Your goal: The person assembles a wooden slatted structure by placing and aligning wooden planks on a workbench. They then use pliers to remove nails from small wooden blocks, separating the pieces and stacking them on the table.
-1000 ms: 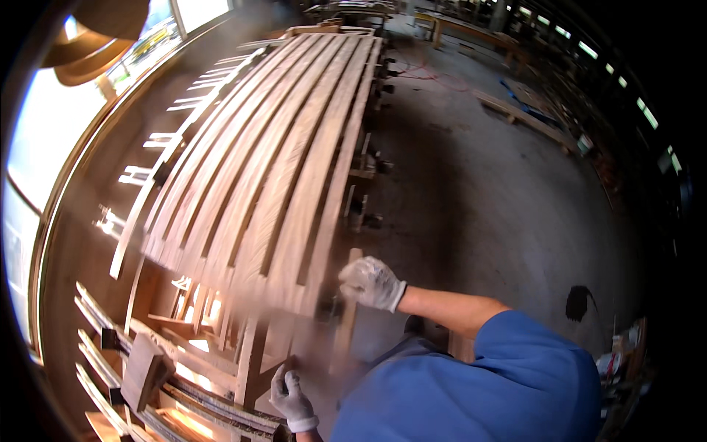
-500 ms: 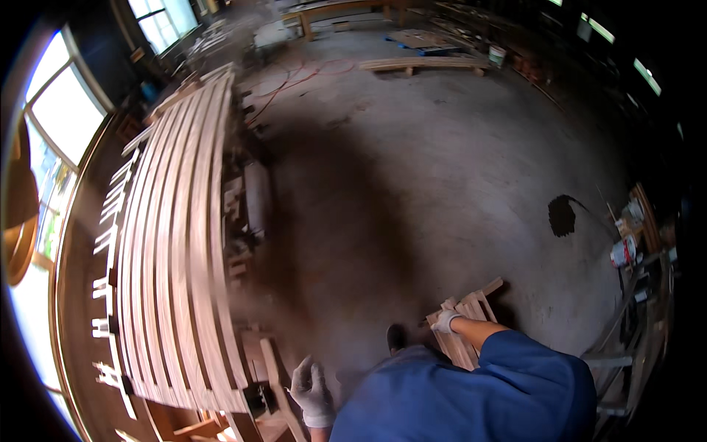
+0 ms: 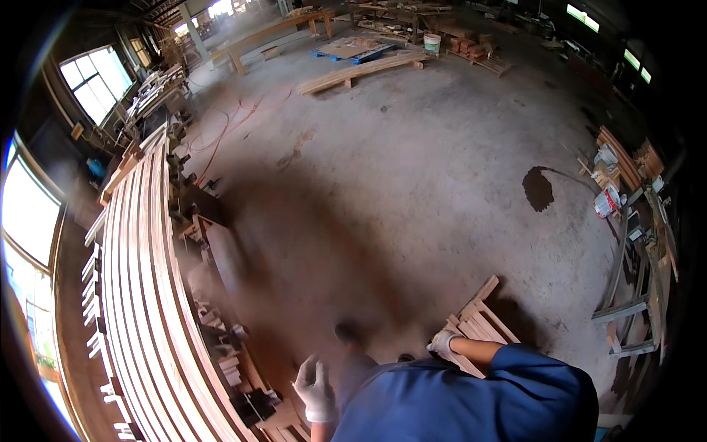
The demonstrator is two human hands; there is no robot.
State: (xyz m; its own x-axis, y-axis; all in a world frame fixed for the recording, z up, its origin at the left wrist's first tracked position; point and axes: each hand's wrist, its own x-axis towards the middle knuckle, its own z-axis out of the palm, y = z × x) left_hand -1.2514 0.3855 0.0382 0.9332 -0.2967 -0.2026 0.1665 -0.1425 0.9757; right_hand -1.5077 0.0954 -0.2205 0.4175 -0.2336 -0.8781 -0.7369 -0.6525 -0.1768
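The step in hand is prob. the handling of the slatted wooden pcs (image 3: 480, 324), which lie low at the person's R side, close to the blue shirt (image 3: 442, 398). The R hand (image 3: 445, 342), in a whitish glove, is on their L edge w/ fingers bent downward; the tips are hidden, so one cannot tell if they really grasp. The L hand (image 3: 315, 388), gloved also, is in the air near the long slatted panel (image 3: 136, 272), fingers half curled and w/ nothing visible btwn them. The next move seems to call for a secure hold around the edge, w/ L hand free to help. About materials: the pcs are bare, light-brown wood, narrow and straight, w/ one bar sticking out at the far end. The panel has long parallel strips, pale pinkish, w/ dark gaps btwn. The floor (image 3: 412, 191) looks like grey concrete, smooth but blotchy, w/ a roundish dark stain (image 3: 537, 189).
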